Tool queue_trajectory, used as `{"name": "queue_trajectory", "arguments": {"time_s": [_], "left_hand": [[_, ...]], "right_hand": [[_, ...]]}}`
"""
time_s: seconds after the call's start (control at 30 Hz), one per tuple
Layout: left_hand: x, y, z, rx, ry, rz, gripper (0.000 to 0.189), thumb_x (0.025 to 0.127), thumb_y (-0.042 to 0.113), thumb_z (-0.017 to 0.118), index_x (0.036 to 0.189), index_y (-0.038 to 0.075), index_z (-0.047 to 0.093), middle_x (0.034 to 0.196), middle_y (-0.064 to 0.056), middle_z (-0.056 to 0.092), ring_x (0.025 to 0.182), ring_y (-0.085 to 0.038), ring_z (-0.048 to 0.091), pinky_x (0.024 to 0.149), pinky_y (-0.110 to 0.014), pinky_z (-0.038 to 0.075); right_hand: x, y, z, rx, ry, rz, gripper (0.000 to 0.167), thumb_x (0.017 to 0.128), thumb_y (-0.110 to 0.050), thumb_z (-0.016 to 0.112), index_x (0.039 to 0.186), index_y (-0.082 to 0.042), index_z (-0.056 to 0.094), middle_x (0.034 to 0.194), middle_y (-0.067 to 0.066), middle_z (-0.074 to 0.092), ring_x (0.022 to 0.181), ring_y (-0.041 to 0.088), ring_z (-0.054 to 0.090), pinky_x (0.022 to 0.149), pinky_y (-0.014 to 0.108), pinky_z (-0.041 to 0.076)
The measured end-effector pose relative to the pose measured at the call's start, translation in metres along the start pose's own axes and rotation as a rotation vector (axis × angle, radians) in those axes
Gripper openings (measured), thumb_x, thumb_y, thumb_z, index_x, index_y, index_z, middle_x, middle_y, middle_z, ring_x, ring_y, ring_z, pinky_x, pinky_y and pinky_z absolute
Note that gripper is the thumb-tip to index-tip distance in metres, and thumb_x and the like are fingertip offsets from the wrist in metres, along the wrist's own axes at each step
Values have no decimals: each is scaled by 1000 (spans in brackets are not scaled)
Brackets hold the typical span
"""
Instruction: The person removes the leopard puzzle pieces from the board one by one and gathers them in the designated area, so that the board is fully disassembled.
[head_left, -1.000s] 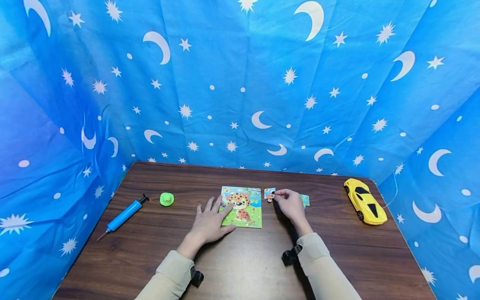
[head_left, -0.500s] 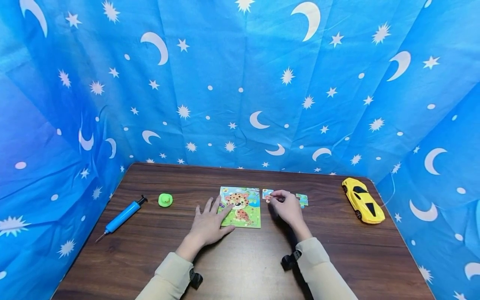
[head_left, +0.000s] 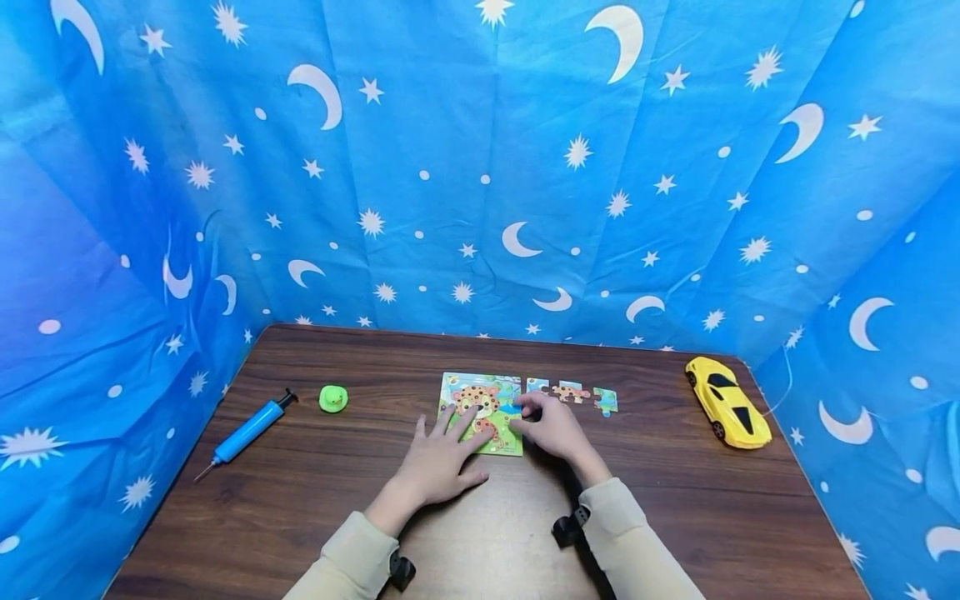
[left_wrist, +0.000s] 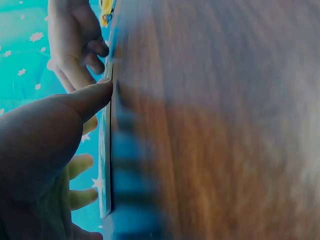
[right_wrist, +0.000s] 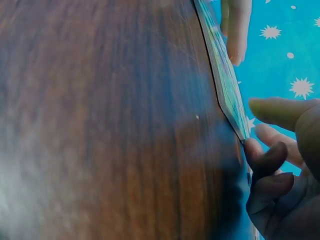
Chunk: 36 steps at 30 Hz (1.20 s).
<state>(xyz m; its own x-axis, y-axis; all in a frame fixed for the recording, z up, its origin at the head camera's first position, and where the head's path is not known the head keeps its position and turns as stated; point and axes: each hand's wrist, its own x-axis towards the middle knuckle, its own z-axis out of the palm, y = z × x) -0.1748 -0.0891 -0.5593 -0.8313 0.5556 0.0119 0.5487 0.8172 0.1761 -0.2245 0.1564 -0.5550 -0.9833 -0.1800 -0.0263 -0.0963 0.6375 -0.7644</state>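
Note:
A square leopard jigsaw puzzle (head_left: 512, 446) lies flat on the table. My left hand (head_left: 433, 468) rests on its left and lower part with fingers spread, hiding some of the picture; in the left wrist view the thumb (left_wrist: 95, 97) reaches the board's edge. At the right edge is my right hand (head_left: 553, 429), its thumb and forefinger apart over the board and the other fingers curled in. Nothing shows between them in the right wrist view. Loose jigsaw pieces lie right of the board: a blue one (head_left: 536, 385), a spotted one (head_left: 572, 392) and a green-blue one (head_left: 606, 401).
A green toy duck (head_left: 333, 399) and a blue hand pump (head_left: 249, 432) with a thin needle lie to the left. A yellow toy car (head_left: 729, 403) stands at the right. Blue cloth (head_left: 420, 208) with moons and stars surrounds the table's far sides.
My right hand has let go of the blue jigsaw piece beside the board and moved left to the board's right edge. My left hand has slid slightly right and toward me.

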Motion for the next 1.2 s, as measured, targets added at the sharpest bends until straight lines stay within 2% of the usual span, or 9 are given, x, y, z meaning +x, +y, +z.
{"name": "queue_trajectory", "arguments": {"time_s": [0.17,0.77,1.07,1.2], "left_hand": [[1,4,5,13,-28,7,65,101,65,52,160,39,43,171,-6,25,155,-43,19,108,-79,26],[2,7,3,16,-51,0,62,102,65,50,159,43,41,171,-6,22,155,-44,17,107,-80,27],[3,7,2,17,-67,-4,62,102,65,50,160,44,40,172,-7,20,155,-44,16,107,-80,27],[2,7,2,6,-69,-4,62,102,65,51,159,44,40,172,-7,21,155,-44,16,106,-80,28]], "right_hand": [[1,-1,2,-50,-42,-25,35,88,-18,85,121,-13,75,98,-1,62,88,18,56,82,43,48],[7,-4,3,-81,-68,16,36,89,-19,85,122,-11,71,92,0,58,79,18,52,75,40,45],[6,-6,2,-67,-61,10,37,88,-17,86,120,-10,69,92,1,58,79,19,52,75,40,44],[5,-7,4,-66,-34,9,39,86,-16,87,120,-10,69,96,1,58,83,20,53,79,42,46]]}}
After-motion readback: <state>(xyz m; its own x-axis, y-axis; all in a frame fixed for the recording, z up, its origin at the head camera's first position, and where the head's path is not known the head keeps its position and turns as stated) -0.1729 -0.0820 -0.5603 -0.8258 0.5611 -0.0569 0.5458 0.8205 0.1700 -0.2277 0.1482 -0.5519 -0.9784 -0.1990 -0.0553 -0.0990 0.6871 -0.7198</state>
